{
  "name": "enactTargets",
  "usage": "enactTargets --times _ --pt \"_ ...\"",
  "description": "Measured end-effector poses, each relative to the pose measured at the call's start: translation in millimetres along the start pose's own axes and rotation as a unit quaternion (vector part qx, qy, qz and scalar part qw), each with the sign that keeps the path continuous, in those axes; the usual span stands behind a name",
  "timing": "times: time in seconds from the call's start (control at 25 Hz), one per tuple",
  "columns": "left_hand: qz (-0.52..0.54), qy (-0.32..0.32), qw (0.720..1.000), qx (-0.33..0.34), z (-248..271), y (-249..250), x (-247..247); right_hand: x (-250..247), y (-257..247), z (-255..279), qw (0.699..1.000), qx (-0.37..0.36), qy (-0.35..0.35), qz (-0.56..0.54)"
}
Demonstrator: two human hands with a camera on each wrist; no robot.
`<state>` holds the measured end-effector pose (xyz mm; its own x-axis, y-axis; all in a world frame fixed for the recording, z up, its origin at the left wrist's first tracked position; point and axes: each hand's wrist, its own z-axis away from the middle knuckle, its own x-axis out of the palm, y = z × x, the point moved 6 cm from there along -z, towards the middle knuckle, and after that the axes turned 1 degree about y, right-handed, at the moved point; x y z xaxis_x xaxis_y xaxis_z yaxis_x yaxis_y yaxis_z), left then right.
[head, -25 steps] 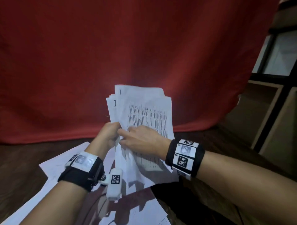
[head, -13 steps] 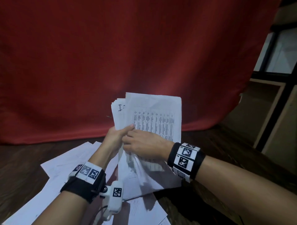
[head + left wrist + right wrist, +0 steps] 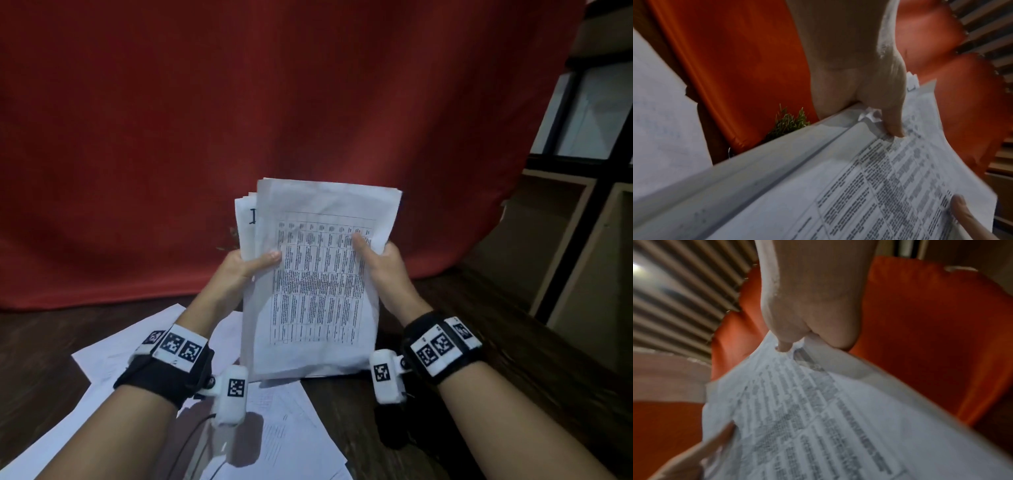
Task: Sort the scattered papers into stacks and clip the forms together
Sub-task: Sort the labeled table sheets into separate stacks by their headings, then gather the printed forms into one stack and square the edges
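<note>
The stack of papers (image 3: 315,274) is white, its front sheet printed with a black-lined table of dense dark text. The loose sheets (image 3: 113,356) on the dark brown wood-grain worktop (image 3: 479,325) are white too. The backdrop cloth (image 3: 239,102) is plain red.

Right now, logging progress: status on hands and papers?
Left hand and right hand grip the stack by its sides, upright. Loose sheets on the table. No clip seen.
</note>
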<state>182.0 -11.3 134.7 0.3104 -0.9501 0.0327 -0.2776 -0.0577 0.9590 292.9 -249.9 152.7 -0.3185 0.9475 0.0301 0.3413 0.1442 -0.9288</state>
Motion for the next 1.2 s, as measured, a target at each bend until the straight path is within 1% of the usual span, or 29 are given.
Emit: enactTargets --times 0.08,0.12,0.16,0.28,0.36,0.44,0.48,0.52,0.6,0.68,0.72,0.8,0.88,0.96,1.04,1.16,1.2 --pt "-0.012 -0.045 0.999 0.016 -3.8 0.0 4.3 -3.5 -6.5 1.3 0.999 -0.043 0.002 0.001" --pt "-0.001 -0.057 0.998 0.027 -4.1 0.1 5.6 -7.0 -6.7 1.6 0.999 -0.049 0.005 -0.007" --pt "0.014 -0.048 0.998 0.040 -3.7 0.5 5.1 -10.5 -5.6 2.6 0.998 -0.054 0.007 -0.023" --pt "0.044 0.034 0.995 0.082 -3.3 -0.9 -0.9 -9.8 6.2 9.5 0.998 -0.039 0.004 -0.059" --pt "0.055 0.082 0.991 0.088 -5.9 -3.9 0.2 1.2 9.4 13.3 0.996 -0.031 0.000 -0.082" --pt "0.072 0.115 0.986 0.096 -9.1 -1.7 1.4 5.7 5.8 11.8 0.994 -0.051 0.023 -0.097" --pt "0.080 0.116 0.985 0.099 -10.0 0.5 2.2 4.9 2.9 10.4 0.993 -0.063 0.035 -0.098" --pt "0.086 0.101 0.986 0.098 -12.2 -1.4 1.8 2.6 3.8 7.9 0.992 -0.062 0.040 -0.101" --pt "0.067 0.049 0.994 0.070 -12.0 -11.2 2.3 -2.2 14.9 4.1 0.993 -0.019 0.021 -0.111" --pt "0.006 0.007 1.000 0.030 -9.3 -22.3 3.2 -3.1 31.6 2.7 0.990 0.051 -0.035 -0.125" --pt "-0.017 -0.002 1.000 0.015 -8.0 -26.1 3.9 -3.3 37.5 3.5 0.987 0.075 -0.060 -0.125" --pt "-0.038 -0.008 0.999 -0.003 -8.7 -26.6 7.3 -5.7 40.8 4.6 0.985 0.089 -0.087 -0.116" --pt "-0.035 -0.012 0.999 0.005 -10.2 -24.9 7.6 -5.8 36.1 6.5 0.986 0.082 -0.102 -0.107" --pt "-0.024 0.009 1.000 0.018 -11.0 -19.7 6.2 -6.2 30.4 7.9 0.986 0.069 -0.097 -0.119" --pt "-0.014 0.008 1.000 0.018 -11.5 -20.9 4.9 -7.8 31.8 9.7 0.984 0.072 -0.093 -0.133" --pt "-0.051 -0.023 0.998 -0.027 -2.8 -28.1 4.1 -1.3 51.3 23.2 0.978 0.120 -0.151 -0.077" --pt "-0.074 -0.030 0.996 -0.040 0.2 -30.4 1.2 1.1 57.6 27.5 0.977 0.127 -0.158 -0.062"
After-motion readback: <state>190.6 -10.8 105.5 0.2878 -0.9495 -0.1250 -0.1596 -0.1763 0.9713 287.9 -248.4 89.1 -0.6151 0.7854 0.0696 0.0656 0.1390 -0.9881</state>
